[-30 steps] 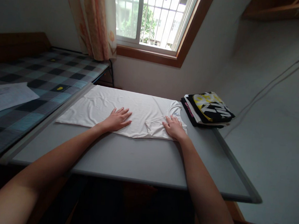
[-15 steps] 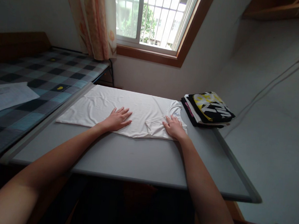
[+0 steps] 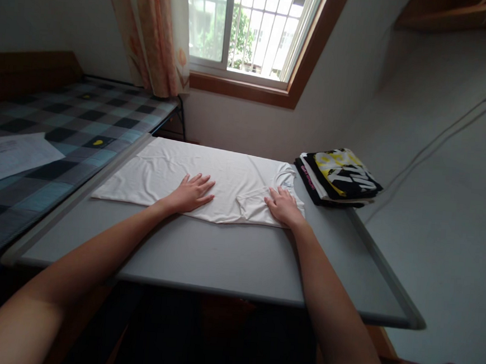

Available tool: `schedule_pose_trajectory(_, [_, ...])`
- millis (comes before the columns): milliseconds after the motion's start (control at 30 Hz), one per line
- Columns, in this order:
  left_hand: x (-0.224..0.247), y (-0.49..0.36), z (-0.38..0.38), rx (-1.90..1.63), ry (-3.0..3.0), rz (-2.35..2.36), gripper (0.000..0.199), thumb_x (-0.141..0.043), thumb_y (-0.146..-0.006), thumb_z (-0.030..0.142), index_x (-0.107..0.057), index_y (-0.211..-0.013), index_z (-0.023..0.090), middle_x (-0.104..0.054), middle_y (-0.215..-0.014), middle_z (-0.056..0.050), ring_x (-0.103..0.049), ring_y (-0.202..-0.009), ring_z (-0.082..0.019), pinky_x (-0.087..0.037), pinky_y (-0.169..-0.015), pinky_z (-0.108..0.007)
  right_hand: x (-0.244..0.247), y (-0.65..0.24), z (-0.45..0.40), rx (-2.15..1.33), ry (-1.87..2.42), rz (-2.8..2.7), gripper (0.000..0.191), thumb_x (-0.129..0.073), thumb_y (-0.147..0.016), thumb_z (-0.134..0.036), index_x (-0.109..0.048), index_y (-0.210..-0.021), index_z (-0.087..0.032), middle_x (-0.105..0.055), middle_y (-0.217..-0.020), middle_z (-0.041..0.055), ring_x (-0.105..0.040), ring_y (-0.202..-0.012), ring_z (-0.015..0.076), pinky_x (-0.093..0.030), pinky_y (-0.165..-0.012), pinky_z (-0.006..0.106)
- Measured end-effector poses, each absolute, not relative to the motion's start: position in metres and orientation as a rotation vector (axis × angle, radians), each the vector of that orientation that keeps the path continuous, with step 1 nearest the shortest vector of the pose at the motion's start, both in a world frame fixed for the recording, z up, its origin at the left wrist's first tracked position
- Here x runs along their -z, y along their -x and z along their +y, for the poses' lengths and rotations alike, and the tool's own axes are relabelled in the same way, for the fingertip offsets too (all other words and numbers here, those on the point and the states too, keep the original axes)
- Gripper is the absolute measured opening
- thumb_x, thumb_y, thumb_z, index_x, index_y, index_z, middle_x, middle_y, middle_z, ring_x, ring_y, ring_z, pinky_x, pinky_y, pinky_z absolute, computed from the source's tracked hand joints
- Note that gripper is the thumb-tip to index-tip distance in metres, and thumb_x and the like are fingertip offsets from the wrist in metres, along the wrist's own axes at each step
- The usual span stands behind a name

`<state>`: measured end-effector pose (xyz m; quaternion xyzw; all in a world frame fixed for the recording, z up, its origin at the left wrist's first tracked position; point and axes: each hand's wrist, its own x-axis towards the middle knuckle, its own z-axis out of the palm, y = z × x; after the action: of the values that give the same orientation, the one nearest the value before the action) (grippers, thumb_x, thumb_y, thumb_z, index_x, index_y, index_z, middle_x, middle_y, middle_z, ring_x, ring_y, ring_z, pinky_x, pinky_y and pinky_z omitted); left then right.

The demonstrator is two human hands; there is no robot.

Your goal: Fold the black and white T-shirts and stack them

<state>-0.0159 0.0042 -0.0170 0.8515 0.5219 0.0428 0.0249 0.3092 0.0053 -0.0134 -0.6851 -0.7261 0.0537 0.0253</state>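
Observation:
A white shirt (image 3: 226, 175) lies folded lengthwise on the grey table (image 3: 215, 258), its collar toward the right and its hem toward the left. My left hand (image 3: 191, 193) rests flat on the middle of the shirt, fingers spread. Near the collar, my right hand (image 3: 283, 206) lies on the shirt beside the folded-in sleeve, its fingers apart. Neither hand grips the cloth. Some wrinkles show in the left part of the fabric.
Folded dark clothes (image 3: 340, 177) are stacked at the table's right back edge, against the wall. On the left stands a bed with a checked mattress (image 3: 117, 121) and paper sheets (image 3: 13, 155). A curtain (image 3: 153, 40) hangs beside the window; a cable (image 3: 435, 138) runs along the right wall.

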Motion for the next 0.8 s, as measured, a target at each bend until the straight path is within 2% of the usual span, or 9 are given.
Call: schedule_pose_trajectory(800, [0.0192, 0.0174, 0.0056, -0.139, -2.64, 1.609, 0.059, -0.034, -0.101, 0.052, -0.039, -0.152, 0.022, -0.032, -0.161, -0.011, -0.024, -0.15, -0.032, -0.021, -0.117, -0.059, 0.0129, -0.3088, 0.0049, -0.179, 2.13, -2.244, 0.06, -0.034, -0.101, -0.046, -0.039, -0.154, -0.018, -0.03, -0.161, 0.0162, -0.025, -0.149, 0.0349, -0.025, -0.118, 0.05])
